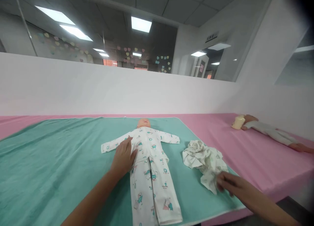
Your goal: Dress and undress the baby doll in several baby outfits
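Note:
A baby doll (143, 122) lies on its back on a green sheet (73, 160), dressed in a white printed top (149, 144) and matching trousers (164, 190). Flat against the side of the top rests my left hand (124, 156), open, fingers stretched toward the doll's chest. To the doll's right sits a crumpled heap of white printed cloth (203, 159). My right hand (229, 183) is at the heap's lower right edge, its fingers curled and blurred by motion; whether it grips the cloth cannot be made out.
Pink covering (245, 154) shows around the green sheet. Farther right, a second doll (270, 131) in pale clothing lies by the wall, with a cream-coloured object (237, 122) at its head. A white wall (110, 92) with windows above closes off the back.

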A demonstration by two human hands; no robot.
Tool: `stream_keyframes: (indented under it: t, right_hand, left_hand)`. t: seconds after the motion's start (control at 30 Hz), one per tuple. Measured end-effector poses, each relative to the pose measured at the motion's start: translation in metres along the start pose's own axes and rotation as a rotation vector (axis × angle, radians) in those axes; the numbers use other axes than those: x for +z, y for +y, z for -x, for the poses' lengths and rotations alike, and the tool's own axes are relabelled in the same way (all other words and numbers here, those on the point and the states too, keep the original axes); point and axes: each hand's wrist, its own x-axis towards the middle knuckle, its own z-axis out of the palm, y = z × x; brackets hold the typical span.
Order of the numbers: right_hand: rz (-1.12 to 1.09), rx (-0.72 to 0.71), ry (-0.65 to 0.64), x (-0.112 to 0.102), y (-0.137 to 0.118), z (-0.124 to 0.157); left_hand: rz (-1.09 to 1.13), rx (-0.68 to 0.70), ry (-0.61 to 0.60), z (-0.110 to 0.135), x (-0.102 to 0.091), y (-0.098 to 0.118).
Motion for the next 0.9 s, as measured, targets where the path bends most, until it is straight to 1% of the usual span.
stream_keyframes:
  t: [0.03,0.07,0.13,0.17,0.2,0.27,0.3,0.37,0.43,0.53,0.63,0.77,0.9]
  right_hand:
    - [-0.031,-0.063,-0.042,0.007,-0.017,-0.014]
    - [-0.059,-0.122,-0.053,0.018,-0.033,-0.033]
    - [-0.03,-0.263,0.009,0.048,-0.056,-0.077]
    - [0.023,-0.336,-0.02,0.066,-0.062,-0.1]
    - [0.054,-0.391,-0.058,0.084,-0.064,-0.122]
    - [0.064,-0.423,-0.077,0.115,-0.058,-0.161]
    - [0.09,-0.431,-0.077,0.128,-0.052,-0.177]
    - [0.151,-0.461,-0.053,0.145,-0.038,-0.198]
    - [0.195,-0.512,-0.044,0.153,-0.028,-0.208]
    - [0.201,-0.591,-0.054,0.157,-0.021,-0.212]
    - [0.174,-0.613,-0.056,0.158,-0.02,-0.211]
    - [0.152,-0.659,-0.089,0.159,-0.022,-0.209]
    - [0.151,-0.7,-0.066,0.159,-0.027,-0.206]
  left_hand:
    - [-0.015,-0.036,-0.002,0.004,0.004,-0.013]
    - [-0.024,-0.074,-0.008,0.007,0.007,-0.023]
    - [-0.025,-0.156,-0.026,0.009,0.009,-0.036]
    - [-0.02,-0.19,-0.044,0.009,0.01,-0.041]
    - [-0.013,-0.215,-0.064,0.009,0.011,-0.043]
    - [-0.002,-0.236,-0.106,0.009,0.012,-0.047]
    - [0.0,-0.241,-0.121,0.009,0.013,-0.048]
    - [0.0,-0.246,-0.14,0.01,0.014,-0.048]
    - [-0.008,-0.248,-0.153,0.01,0.015,-0.048]
    - [-0.017,-0.252,-0.182,0.008,0.017,-0.046]
    - [-0.011,-0.252,-0.219,0.006,0.018,-0.044]
    - [0.0,-0.27,-0.244,0.005,0.015,-0.042]
    - [0.027,-0.321,-0.261,0.005,0.012,-0.037]
